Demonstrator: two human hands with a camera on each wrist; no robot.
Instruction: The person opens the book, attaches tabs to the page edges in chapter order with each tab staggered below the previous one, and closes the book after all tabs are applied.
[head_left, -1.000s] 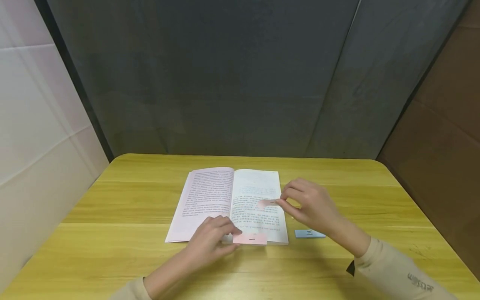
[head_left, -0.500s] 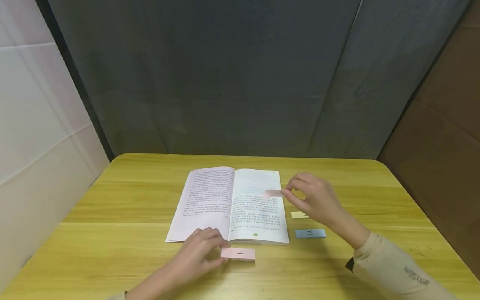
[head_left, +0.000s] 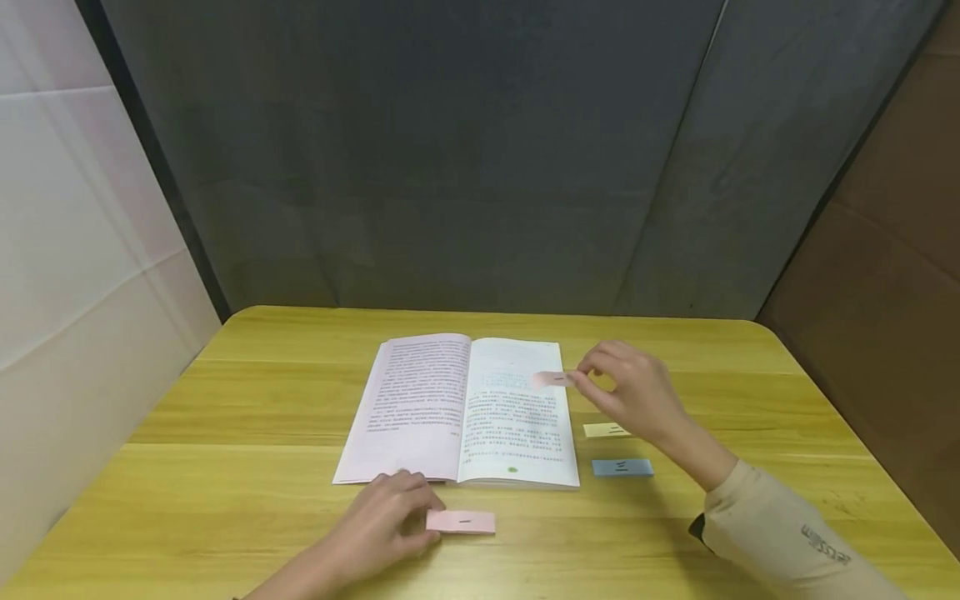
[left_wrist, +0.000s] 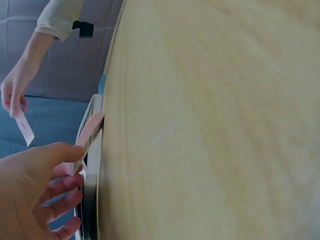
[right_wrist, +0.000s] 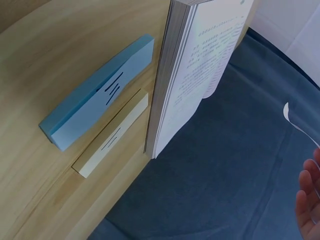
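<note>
An open book point(head_left: 420, 396) lies on the table, printed text on both pages. Over its right page my right hand point(head_left: 633, 396) pinches one pink sticky note point(head_left: 551, 379) by its end, the loose end curling in the right wrist view. My left hand point(head_left: 386, 521) grips a pad of pink sticky notes point(head_left: 465, 522), marked with one stroke, just in front of the book's near edge. In the left wrist view the pad point(left_wrist: 91, 131) sits between thumb and fingers.
Right of the book lie a yellow sticky note pad point(head_left: 606, 430) and, nearer, a blue sticky note pad point(head_left: 622, 467), both marked with dark strokes. A dark partition point(head_left: 465, 167) rises behind the table point(head_left: 240, 400).
The left hand has drawn the pink pad off the book's lower edge, toward the near left. The right hand has risen slightly farther back with the pink note, revealing the yellow pad.
</note>
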